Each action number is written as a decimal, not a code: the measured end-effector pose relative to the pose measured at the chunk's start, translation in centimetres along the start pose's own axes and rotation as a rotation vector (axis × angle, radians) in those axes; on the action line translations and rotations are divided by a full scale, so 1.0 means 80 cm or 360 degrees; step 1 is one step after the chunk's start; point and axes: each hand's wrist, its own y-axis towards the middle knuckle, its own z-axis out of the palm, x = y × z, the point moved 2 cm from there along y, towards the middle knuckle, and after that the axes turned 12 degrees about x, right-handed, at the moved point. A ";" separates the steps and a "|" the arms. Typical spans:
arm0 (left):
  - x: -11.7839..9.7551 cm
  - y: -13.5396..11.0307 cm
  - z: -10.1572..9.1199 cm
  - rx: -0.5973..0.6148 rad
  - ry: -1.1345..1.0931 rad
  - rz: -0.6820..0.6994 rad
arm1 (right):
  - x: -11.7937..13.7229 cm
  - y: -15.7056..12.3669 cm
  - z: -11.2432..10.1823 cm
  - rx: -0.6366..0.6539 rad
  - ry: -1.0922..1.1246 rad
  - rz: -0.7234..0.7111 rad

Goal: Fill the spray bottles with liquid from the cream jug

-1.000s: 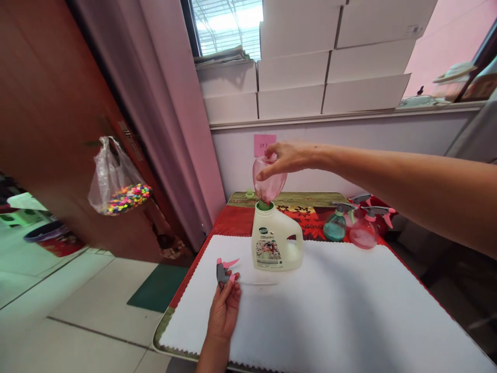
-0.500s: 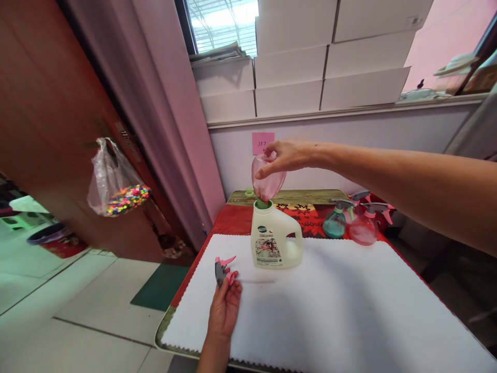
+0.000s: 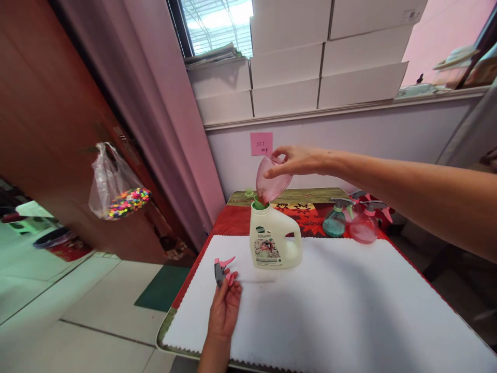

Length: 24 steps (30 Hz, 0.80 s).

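My right hand (image 3: 301, 160) grips a clear pink spray bottle body (image 3: 272, 180) upside down and tilted, with its neck at the green mouth of a cream jug (image 3: 274, 241). The jug stands upright at the far edge of a white cloth (image 3: 349, 305). Near the cloth's left edge, my left hand (image 3: 225, 308) pinches a pink and grey spray trigger head (image 3: 221, 269). The trigger's thin tube lies on the cloth to the right.
A teal spray bottle (image 3: 334, 221) and a pink spray bottle (image 3: 364, 224) stand at the back right on a red mat. White boxes (image 3: 322, 57) are stacked on the sill. A bag of coloured beads (image 3: 118, 186) hangs from the door at left. The table's left edge drops to the tiled floor.
The pink bottle body in my right hand has tipped from nearly vertical to a slant over the jug's mouth. My left hand holds the trigger head in the same spot.
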 end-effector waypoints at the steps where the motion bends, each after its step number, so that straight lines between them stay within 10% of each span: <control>1: 0.000 0.000 0.001 -0.0004 0.0002 0.0002 | -0.011 -0.002 0.004 0.0007 0.0112 -0.0010; 8: -0.003 -0.003 0.016 -0.0045 -0.0042 0.0017 | -0.096 -0.039 0.070 -0.0096 0.1126 0.0063; 14: -0.021 -0.007 0.040 -0.0086 0.0011 0.0083 | -0.141 -0.131 0.182 -0.0184 0.2172 0.0053; 19: -0.050 -0.012 0.077 -0.0043 0.0100 0.0225 | -0.165 -0.208 0.272 -0.0353 0.2259 0.0243; 24: -0.053 -0.024 0.119 0.0074 0.0191 0.0276 | -0.162 -0.235 0.294 -0.0403 0.2162 0.0207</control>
